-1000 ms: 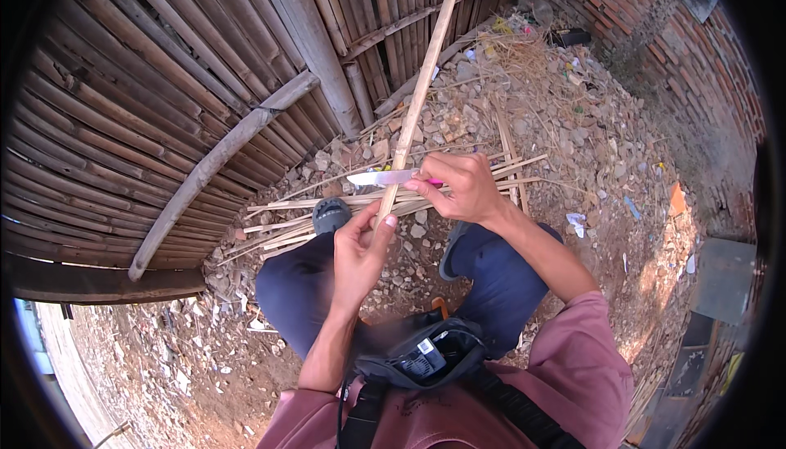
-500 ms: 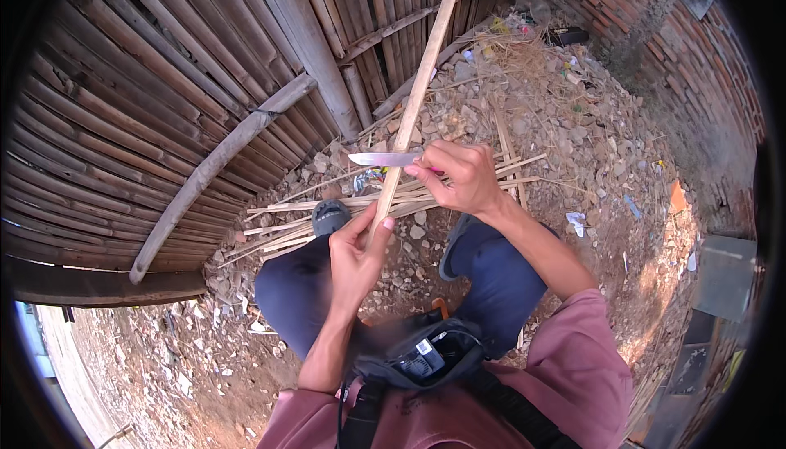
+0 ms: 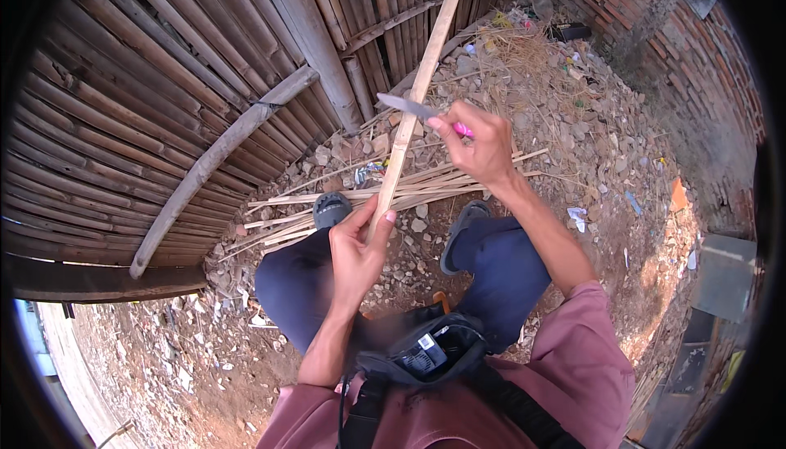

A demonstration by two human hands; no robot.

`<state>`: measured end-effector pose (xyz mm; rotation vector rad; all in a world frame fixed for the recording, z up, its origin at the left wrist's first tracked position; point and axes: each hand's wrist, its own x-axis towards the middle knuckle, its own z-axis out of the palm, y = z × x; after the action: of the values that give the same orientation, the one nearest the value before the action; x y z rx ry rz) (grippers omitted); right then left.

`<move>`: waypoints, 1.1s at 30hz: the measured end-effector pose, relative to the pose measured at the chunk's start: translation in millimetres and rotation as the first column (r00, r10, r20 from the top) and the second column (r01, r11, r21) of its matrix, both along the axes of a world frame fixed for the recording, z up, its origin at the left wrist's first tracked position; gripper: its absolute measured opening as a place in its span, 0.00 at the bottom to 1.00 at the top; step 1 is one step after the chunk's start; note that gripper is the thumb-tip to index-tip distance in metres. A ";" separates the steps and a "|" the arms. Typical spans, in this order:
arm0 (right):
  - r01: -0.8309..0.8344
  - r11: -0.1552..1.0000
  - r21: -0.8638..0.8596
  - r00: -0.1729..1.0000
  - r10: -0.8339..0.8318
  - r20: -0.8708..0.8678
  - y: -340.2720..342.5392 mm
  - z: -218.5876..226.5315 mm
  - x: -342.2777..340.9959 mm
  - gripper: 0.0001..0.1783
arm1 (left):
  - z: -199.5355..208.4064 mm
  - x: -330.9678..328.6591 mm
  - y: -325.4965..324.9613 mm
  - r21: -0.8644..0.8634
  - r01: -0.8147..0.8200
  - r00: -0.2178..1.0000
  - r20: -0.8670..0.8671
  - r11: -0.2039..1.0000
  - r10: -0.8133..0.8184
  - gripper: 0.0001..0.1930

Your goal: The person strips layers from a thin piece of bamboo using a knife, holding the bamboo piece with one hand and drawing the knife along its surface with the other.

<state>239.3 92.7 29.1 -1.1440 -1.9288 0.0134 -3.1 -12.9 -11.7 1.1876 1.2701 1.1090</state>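
Observation:
A long pale bamboo strip [image 3: 416,97] slants up and away from me. Its near end is gripped by my left hand [image 3: 359,244], with the thumb laid along one edge. My right hand [image 3: 481,139] is closed round the pink handle of a knife [image 3: 408,106]. The blade points left and crosses the strip about halfway up; whether its edge touches the wood I cannot tell. Below the strip, several more bamboo strips [image 3: 442,183] lie in a loose pile on the ground, beyond my feet.
A bamboo-slat wall [image 3: 147,121] with a curved pole [image 3: 221,162] stands at the left. A brick wall [image 3: 688,64] rises at the far right, near a grey panel [image 3: 725,277]. Stones, straw and litter cover the ground. A black pouch [image 3: 426,355] hangs at my front.
My right hand has moved up and slightly right with the knife, farther along the strip, and the blade now tilts up to the left. The left hand keeps its grip.

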 end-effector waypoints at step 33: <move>-0.241 0.968 -0.073 0.965 0.231 -0.122 -23.9 -12.2 -24.9 0.15 | 17.9 -3.4 4.8 -0.162 0.254 0.956 0.193 0.954 -0.222 0.21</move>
<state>214.3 68.8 16.9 -0.9412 -1.9681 0.2880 -6.6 -8.2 6.2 1.0489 1.0407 0.8755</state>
